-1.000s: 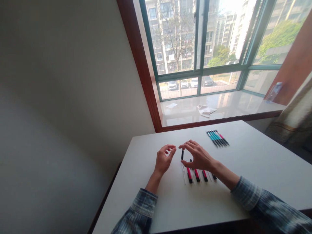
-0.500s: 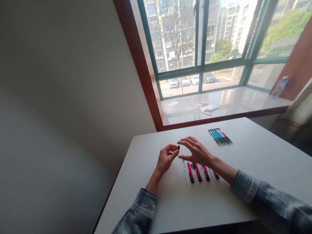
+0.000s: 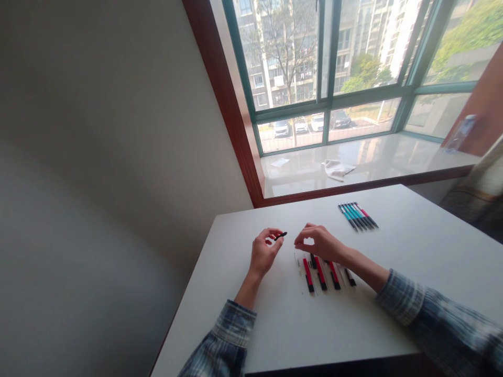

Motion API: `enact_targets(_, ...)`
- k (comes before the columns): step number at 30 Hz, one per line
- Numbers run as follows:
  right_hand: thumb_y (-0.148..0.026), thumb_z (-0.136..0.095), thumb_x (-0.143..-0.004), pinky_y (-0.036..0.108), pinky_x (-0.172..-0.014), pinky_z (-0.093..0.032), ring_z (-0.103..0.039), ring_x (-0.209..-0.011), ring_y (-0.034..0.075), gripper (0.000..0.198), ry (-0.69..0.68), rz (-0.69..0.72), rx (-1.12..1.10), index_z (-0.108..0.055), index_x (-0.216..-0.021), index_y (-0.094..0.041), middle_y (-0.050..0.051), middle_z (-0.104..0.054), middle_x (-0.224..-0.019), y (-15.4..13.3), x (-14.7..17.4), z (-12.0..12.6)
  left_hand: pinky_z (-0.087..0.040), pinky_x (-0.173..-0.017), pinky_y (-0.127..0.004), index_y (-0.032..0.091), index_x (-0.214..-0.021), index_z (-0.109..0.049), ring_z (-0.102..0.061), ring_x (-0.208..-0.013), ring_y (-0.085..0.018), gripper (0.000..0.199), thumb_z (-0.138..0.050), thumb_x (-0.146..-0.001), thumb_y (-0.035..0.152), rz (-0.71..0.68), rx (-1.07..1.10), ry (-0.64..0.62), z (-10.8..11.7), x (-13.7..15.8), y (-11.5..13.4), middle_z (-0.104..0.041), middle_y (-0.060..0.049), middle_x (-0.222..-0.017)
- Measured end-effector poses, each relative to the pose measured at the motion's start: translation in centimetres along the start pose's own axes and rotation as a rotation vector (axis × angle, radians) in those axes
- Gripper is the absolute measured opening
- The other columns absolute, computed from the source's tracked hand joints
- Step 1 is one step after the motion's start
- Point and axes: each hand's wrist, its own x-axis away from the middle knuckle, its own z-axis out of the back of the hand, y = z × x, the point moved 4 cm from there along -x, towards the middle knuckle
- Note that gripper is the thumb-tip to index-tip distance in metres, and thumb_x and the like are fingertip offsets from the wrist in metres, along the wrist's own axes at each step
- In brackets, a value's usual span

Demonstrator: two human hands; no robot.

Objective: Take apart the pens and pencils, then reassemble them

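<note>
Between the thumb and fingertips of my left hand (image 3: pixel 262 255) is a small black pen part (image 3: pixel 281 236), tilted up to the right. My right hand (image 3: pixel 324 245) is a short way to its right, thumb and index finger pinched together above the table. Whatever the pinch may hold is too small to make out. Just below my right hand lie several pink-and-black pen barrels (image 3: pixel 320 273) in a row, with thin clear refills and small black pieces among them. My right hand and wrist partly hide the upper ends of this row.
Several whole pens (image 3: pixel 357 216), mostly teal with a pink one at the right, lie side by side farther back on the white table (image 3: pixel 298 335). Behind it is a window sill (image 3: pixel 377 162) with a crumpled white cloth (image 3: pixel 338 169) and a clear bottle (image 3: pixel 459 135).
The black part in my left hand has turned from nearly upright to slanting. My right hand has drawn slightly away from it, and its spread fingers have closed to a pinch.
</note>
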Motion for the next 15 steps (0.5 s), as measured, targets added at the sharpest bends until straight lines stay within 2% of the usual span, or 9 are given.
enact_targets(4, -0.043, -0.069, -0.093, 0.035, -0.076, -0.058, -0.070, -0.080, 0.020, 0.020, 0.229, -0.128, -0.154, -0.077, -0.095, -0.025, 0.004, -0.077, -0.087, 0.8, -0.1, 0.8, -0.054, -0.079, -0.035, 0.023, -0.095, -0.076, -0.069, -0.091, -0.022, 0.016, -0.067, -0.086, 0.033, -0.008, -0.004, -0.025, -0.1, 0.0, 0.2, -0.077, -0.005, -0.100)
enact_targets(6, -0.046, -0.068, -0.093, 0.035, -0.081, -0.060, -0.073, -0.083, 0.020, 0.024, 0.286, -0.179, -0.285, -0.076, -0.098, -0.024, 0.003, -0.079, -0.091, 1.2, -0.1, 0.8, -0.054, -0.081, -0.035, 0.023, -0.094, -0.076, -0.069, -0.091, -0.022, 0.016, -0.067, -0.086, 0.033, -0.010, 0.004, -0.043, -0.2, 0.1, 0.3, -0.077, -0.005, -0.101)
enact_targets(10, -0.048, -0.071, -0.090, 0.036, -0.087, -0.061, -0.076, -0.091, 0.023, 0.028, 0.301, -0.218, -0.439, -0.077, -0.099, -0.023, 0.004, -0.080, -0.095, 1.8, -0.2, 0.3, -0.054, -0.084, -0.036, 0.023, -0.094, -0.076, -0.069, -0.093, -0.022, 0.015, -0.067, -0.087, 0.033, -0.020, 0.002, -0.082, -0.3, 0.2, 0.6, -0.077, -0.005, -0.101)
enact_targets(15, -0.046, -0.072, -0.089, 0.035, -0.086, -0.061, -0.076, -0.088, 0.023, 0.025, 0.279, -0.234, -0.428, -0.079, -0.098, -0.023, 0.005, -0.080, -0.095, 1.8, -0.1, 0.0, -0.053, -0.084, -0.035, 0.022, -0.095, -0.077, -0.069, -0.093, -0.022, 0.015, -0.068, -0.087, 0.031, -0.033, -0.009, -0.112, -0.5, 0.3, 0.8, -0.077, -0.005, -0.101)
